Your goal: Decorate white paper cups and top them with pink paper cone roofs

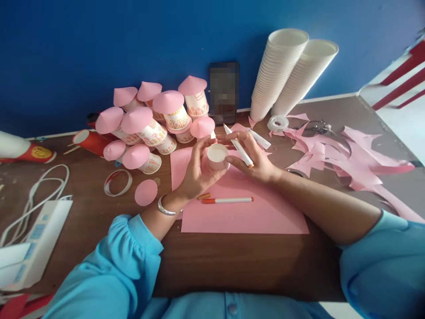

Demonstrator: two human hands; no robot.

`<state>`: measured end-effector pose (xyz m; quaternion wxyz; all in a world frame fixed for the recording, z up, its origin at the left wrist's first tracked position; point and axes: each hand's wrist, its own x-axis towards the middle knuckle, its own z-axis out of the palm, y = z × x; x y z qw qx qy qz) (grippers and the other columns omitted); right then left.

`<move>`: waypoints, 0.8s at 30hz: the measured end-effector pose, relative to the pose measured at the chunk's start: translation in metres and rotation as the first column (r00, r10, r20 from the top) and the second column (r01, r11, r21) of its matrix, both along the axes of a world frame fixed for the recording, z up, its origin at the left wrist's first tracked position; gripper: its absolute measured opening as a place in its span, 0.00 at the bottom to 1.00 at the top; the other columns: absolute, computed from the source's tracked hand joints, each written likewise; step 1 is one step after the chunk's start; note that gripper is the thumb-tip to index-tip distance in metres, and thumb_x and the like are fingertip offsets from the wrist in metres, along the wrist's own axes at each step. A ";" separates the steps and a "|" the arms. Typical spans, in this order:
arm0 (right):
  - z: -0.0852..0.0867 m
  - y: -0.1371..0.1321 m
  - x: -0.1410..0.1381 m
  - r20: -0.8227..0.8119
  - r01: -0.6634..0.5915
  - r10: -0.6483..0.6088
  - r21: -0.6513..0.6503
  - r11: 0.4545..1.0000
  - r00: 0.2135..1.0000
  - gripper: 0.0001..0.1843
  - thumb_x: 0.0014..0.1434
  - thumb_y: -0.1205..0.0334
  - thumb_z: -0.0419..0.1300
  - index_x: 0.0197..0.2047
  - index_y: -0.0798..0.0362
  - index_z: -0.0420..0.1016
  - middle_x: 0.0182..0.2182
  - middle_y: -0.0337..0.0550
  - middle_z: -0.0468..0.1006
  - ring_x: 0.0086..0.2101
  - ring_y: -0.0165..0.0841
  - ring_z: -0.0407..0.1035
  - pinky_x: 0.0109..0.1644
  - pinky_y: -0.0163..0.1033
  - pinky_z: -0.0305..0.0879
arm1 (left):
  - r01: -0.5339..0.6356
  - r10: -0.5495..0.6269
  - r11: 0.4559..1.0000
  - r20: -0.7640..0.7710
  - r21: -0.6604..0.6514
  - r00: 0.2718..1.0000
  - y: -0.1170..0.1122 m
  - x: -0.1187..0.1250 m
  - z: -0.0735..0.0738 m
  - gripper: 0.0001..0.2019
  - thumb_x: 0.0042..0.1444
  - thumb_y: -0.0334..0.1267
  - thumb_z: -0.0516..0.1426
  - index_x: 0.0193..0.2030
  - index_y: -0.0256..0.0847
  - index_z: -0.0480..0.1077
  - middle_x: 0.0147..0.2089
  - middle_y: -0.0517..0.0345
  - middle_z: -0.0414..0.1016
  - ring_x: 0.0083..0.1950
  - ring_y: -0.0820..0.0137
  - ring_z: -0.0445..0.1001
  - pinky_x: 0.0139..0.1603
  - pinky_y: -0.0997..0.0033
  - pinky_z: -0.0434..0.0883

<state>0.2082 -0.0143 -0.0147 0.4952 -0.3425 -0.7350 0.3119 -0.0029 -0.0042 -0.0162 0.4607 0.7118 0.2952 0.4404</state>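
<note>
My left hand (199, 169) is closed around the side of a small white paper cup (217, 155), its flat round face turned up toward me. My right hand (258, 157) grips a white marker (238, 147) with an orange end, while its thumb and fingers also touch the cup's right side. Both hands are above a pink paper sheet (245, 219). On that sheet lie a red-ended marker (229, 200) and a small orange-brown cap (203, 196). Another white marker (259, 138) rests just beyond my right hand. The cup's far side is hidden.
Decorated paper cups with pink cone tops (168, 104) crowd the back left. A phone (224, 93) leans on the blue wall, left of two tall cup stacks (280, 66). Pink scraps (358, 155) and tape (278, 123) lie right; a tape roll (117, 182) and power strip (43, 243) left.
</note>
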 end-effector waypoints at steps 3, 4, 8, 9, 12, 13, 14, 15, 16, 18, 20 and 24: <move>-0.002 0.002 0.000 -0.027 0.062 -0.062 -0.003 0.998 0.998 0.19 0.71 0.51 0.59 0.60 0.48 0.63 0.60 0.53 0.75 0.58 0.41 0.74 0.63 0.51 0.73 | 0.055 -0.052 0.996 0.051 -0.075 0.997 0.000 0.000 0.002 0.37 0.56 0.48 0.69 0.69 0.52 0.59 0.71 0.47 0.63 0.75 0.51 0.61 0.73 0.48 0.64; -0.003 0.002 -0.001 -0.035 0.088 -0.088 -0.001 0.996 0.995 0.17 0.72 0.52 0.58 0.59 0.48 0.64 0.59 0.52 0.76 0.57 0.40 0.75 0.63 0.50 0.73 | 0.073 -0.067 0.993 0.061 -0.095 0.996 0.001 0.000 0.003 0.38 0.56 0.47 0.69 0.70 0.53 0.58 0.72 0.48 0.63 0.75 0.51 0.61 0.73 0.49 0.64; -0.003 0.005 -0.002 -0.009 0.200 -0.200 0.010 0.980 0.980 0.11 0.72 0.57 0.55 0.55 0.48 0.69 0.52 0.49 0.79 0.51 0.41 0.77 0.58 0.51 0.75 | 0.030 -0.026 0.989 0.031 -0.144 0.999 0.002 0.000 0.001 0.31 0.57 0.47 0.69 0.65 0.50 0.65 0.66 0.49 0.70 0.69 0.54 0.68 0.71 0.51 0.66; -0.002 0.005 -0.002 0.015 0.219 -0.219 0.014 0.976 0.976 0.11 0.71 0.58 0.55 0.55 0.49 0.69 0.51 0.48 0.80 0.50 0.41 0.78 0.58 0.51 0.74 | 0.002 0.002 0.989 0.026 -0.148 1.000 0.002 -0.001 0.001 0.29 0.57 0.48 0.69 0.63 0.49 0.67 0.63 0.50 0.72 0.67 0.55 0.71 0.69 0.52 0.67; 0.000 0.004 -0.002 0.094 0.263 -0.265 0.035 0.964 0.960 0.10 0.70 0.60 0.55 0.53 0.50 0.70 0.49 0.47 0.80 0.48 0.41 0.77 0.55 0.50 0.74 | -0.036 0.057 0.979 0.100 -0.200 0.993 0.004 -0.001 0.000 0.24 0.58 0.51 0.66 0.59 0.49 0.71 0.59 0.51 0.76 0.64 0.55 0.74 0.66 0.52 0.69; 0.000 0.003 -0.002 0.107 0.274 -0.277 0.043 0.961 0.955 0.10 0.69 0.61 0.55 0.52 0.50 0.70 0.48 0.47 0.80 0.48 0.40 0.77 0.54 0.49 0.74 | -0.029 0.064 0.972 0.144 -0.233 0.987 0.005 -0.001 0.000 0.24 0.58 0.52 0.65 0.59 0.50 0.72 0.58 0.51 0.76 0.64 0.54 0.74 0.66 0.52 0.70; 0.000 0.002 -0.002 0.116 0.281 -0.285 0.046 0.959 0.952 0.09 0.69 0.62 0.56 0.52 0.50 0.70 0.48 0.47 0.80 0.47 0.40 0.77 0.52 0.48 0.74 | -0.018 0.070 0.963 0.185 -0.268 0.980 0.006 -0.001 0.000 0.23 0.59 0.53 0.64 0.58 0.49 0.72 0.58 0.50 0.77 0.64 0.54 0.74 0.65 0.51 0.70; 0.000 0.002 -0.002 0.123 0.286 -0.289 0.044 0.957 0.949 0.09 0.68 0.62 0.56 0.51 0.50 0.71 0.47 0.47 0.80 0.46 0.39 0.77 0.50 0.47 0.74 | -0.007 0.077 0.954 0.219 -0.301 0.973 0.007 -0.001 0.000 0.22 0.59 0.54 0.63 0.57 0.49 0.73 0.58 0.50 0.77 0.64 0.53 0.74 0.65 0.50 0.70; 0.000 0.001 -0.003 0.129 0.289 -0.291 0.039 0.957 0.948 0.09 0.68 0.63 0.56 0.51 0.50 0.71 0.47 0.46 0.80 0.45 0.39 0.77 0.49 0.45 0.74 | 0.002 0.082 0.944 0.242 -0.329 0.967 0.008 -0.001 0.000 0.22 0.59 0.54 0.63 0.57 0.48 0.74 0.58 0.49 0.78 0.65 0.52 0.74 0.66 0.49 0.70; -0.002 0.001 -0.004 0.143 0.288 -0.290 0.032 0.957 0.946 0.10 0.67 0.64 0.57 0.51 0.50 0.71 0.46 0.45 0.81 0.44 0.38 0.78 0.45 0.43 0.74 | 0.009 0.098 0.929 0.269 -0.370 0.958 0.009 -0.001 0.001 0.21 0.59 0.54 0.62 0.55 0.46 0.75 0.58 0.49 0.78 0.66 0.52 0.73 0.67 0.49 0.70; -0.005 0.001 -0.005 0.162 0.282 -0.286 0.048 0.958 0.944 0.11 0.66 0.64 0.57 0.52 0.49 0.71 0.45 0.44 0.82 0.42 0.38 0.78 0.42 0.42 0.74 | 0.012 0.114 0.913 0.283 -0.408 0.952 0.010 -0.001 0.002 0.21 0.60 0.54 0.61 0.54 0.45 0.75 0.59 0.49 0.78 0.67 0.52 0.73 0.67 0.48 0.70; -0.009 0.000 -0.006 0.194 0.273 -0.291 0.113 0.955 0.937 0.13 0.66 0.66 0.56 0.53 0.49 0.71 0.45 0.45 0.82 0.41 0.37 0.77 0.40 0.41 0.72 | 0.007 0.162 0.873 0.304 -0.488 0.939 0.010 -0.001 0.004 0.20 0.61 0.54 0.59 0.52 0.43 0.76 0.58 0.48 0.79 0.66 0.52 0.73 0.66 0.48 0.72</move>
